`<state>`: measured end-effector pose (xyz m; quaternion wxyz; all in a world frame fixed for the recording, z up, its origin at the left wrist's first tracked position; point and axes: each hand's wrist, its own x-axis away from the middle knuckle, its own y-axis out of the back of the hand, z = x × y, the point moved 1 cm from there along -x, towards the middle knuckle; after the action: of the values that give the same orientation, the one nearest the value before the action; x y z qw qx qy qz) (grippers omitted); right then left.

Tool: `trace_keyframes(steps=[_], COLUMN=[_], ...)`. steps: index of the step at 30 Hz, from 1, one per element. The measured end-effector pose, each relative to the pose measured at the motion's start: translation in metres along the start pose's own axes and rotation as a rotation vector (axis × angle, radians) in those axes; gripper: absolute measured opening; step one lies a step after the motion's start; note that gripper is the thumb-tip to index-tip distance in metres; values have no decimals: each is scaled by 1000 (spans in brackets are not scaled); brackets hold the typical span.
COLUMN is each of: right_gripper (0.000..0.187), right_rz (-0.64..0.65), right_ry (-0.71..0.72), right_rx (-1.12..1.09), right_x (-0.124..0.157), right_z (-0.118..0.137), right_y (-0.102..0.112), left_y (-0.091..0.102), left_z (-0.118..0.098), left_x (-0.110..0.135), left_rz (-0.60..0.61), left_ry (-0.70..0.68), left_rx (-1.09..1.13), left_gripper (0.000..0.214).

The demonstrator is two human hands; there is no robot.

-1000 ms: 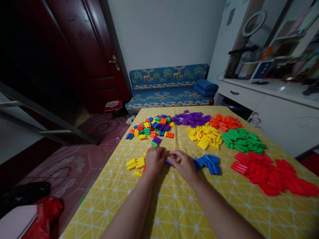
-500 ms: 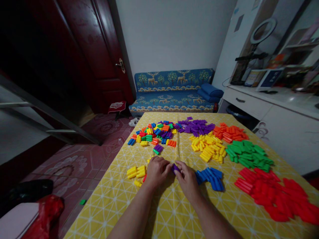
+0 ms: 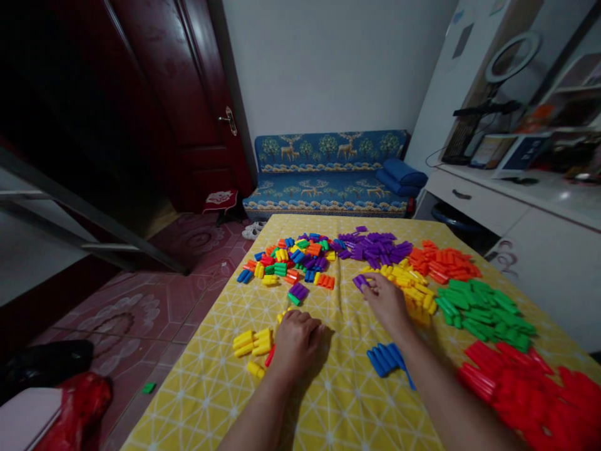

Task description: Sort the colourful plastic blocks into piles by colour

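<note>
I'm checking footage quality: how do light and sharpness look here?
Head view: dim overall, almost black at upper left; a shadow beside the left hand; a small glare spot on the white counter; red blocks look soft and stretched at lower right.

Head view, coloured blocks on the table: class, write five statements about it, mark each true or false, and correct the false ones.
1. The right hand holds a purple ribbed plastic block. True.
2. The heap of red plastic blocks lies nearer the camera than the heap of green plastic blocks. True.
3. The left hand is in the green heap. False: it is close to some yellow plastic blocks.
4. The blue sofa patterned with deer and trees stands nearer the camera than the yellow-clothed table. False: it stands beyond the table's far edge.
5. A small green piece lies on the floor. True.
</note>
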<state>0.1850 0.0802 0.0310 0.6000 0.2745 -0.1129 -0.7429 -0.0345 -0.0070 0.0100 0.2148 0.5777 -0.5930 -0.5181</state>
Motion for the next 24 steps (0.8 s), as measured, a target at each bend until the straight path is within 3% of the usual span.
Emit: trace_keyframes(steps=[3, 6, 9, 14, 16, 19, 24], right_gripper=[26, 45, 55, 47, 43, 38, 32], right_rz=[-112, -188, -172, 123, 178, 192, 182], right_ry=[-44, -46, 20, -21, -38, 3, 46], right_rx=[84, 48, -90, -298, -295, -253, -245], right_x=[-63, -82, -46, 66, 97, 115, 112], right_z=[-16, -21, -9, 15, 17, 12, 11], right_y=[16, 17, 0, -48, -60, -65, -60], left_y=[1, 1, 1, 0, 0, 1, 16], left_z=[0, -1, -1, 0, 1, 2, 2], left_x=[0, -1, -1, 0, 1, 3, -4], left_rz=[11, 9, 4, -23, -76, -172, -296], left_ry=[-1, -4, 1, 38, 76, 129, 135], left_rx=[2, 3, 11, 65, 150, 333, 438], left_gripper=[27, 27, 27, 24, 22, 19, 22])
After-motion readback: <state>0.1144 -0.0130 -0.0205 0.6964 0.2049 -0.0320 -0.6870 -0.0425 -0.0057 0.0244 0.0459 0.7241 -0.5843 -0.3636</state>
